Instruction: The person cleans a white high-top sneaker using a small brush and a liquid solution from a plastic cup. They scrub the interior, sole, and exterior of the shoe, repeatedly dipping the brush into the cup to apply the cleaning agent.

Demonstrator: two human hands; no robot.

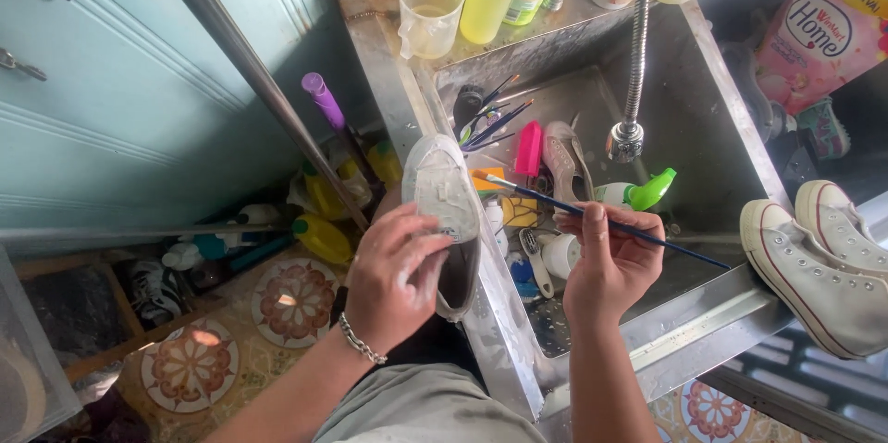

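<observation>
My left hand (393,276), with a chain bracelet on the wrist, holds a pale shoe (446,198) by its side, sole edge turned up, over the left rim of a steel sink (712,129). My right hand (609,263) grips a thin blue-handled paintbrush (592,215). The brush's bristle tip points left and lies close to the shoe's side near a yellow patch. Both hands hover above the sink's near-left corner.
In the sink lie brushes, a pink brush (529,149), another shoe (564,161), a green-capped bottle (647,191) and a flexible tap hose (636,45). A measuring jug (430,4) and bottles stand behind. Two white sneakers (823,258) rest on the right. Bottles clutter the tiled floor at left.
</observation>
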